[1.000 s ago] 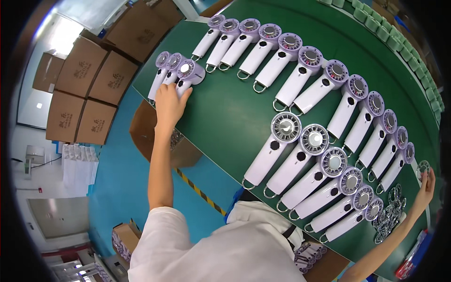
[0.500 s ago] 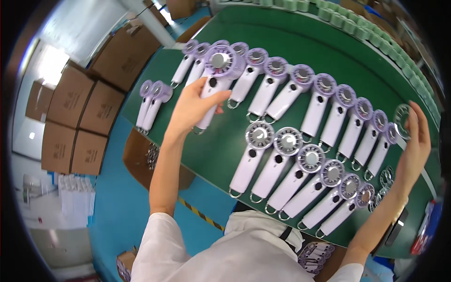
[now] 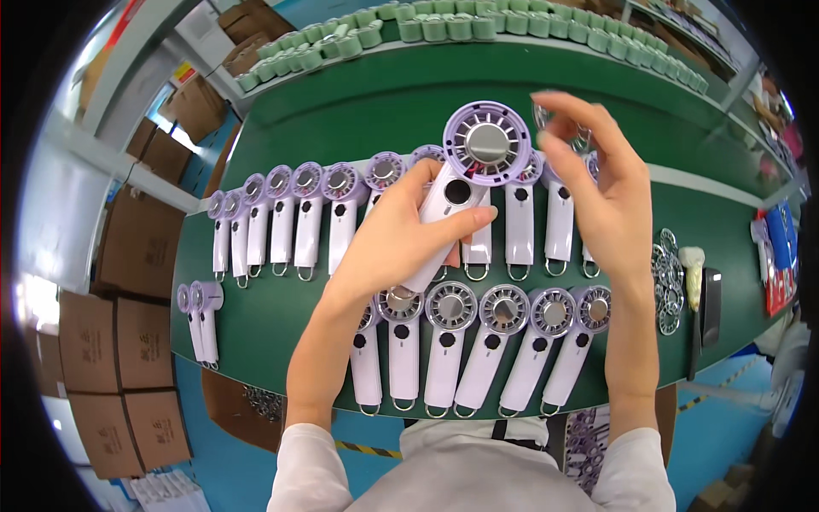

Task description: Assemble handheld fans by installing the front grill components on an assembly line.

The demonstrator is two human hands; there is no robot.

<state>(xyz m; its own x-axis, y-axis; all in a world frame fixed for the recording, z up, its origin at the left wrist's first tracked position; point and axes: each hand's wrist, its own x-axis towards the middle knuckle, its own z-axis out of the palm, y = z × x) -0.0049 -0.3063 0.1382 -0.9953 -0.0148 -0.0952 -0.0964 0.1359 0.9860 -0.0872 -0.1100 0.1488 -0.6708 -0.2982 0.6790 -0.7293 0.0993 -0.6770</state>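
My left hand (image 3: 388,229) is wrapped round the white handle of a handheld fan (image 3: 489,143), its purple head raised and tilted to the right. This head shows a silver centre disc and dark slots in its rim. Just right of it, my right hand (image 3: 610,183) pinches a silver ring-shaped grille (image 3: 541,116), partly covered by the fingers and apart from the fan. Behind and below my hands stand two rows of similar fans; the near row's fans (image 3: 450,305) have silver rings on their faces. A pile of loose silver rings (image 3: 669,282) lies to the right.
The green table (image 3: 281,341) carries two more fans (image 3: 205,320) at its left end. A black tool (image 3: 710,307) lies right of the rings. Several pale green round parts (image 3: 448,28) line the back shelf. Cartons (image 3: 90,341) are stacked at left; an open box (image 3: 230,410) sits below the table edge.
My view has turned to the right. The fan in my left hand and the ring in my right hand have come close together in front of me.
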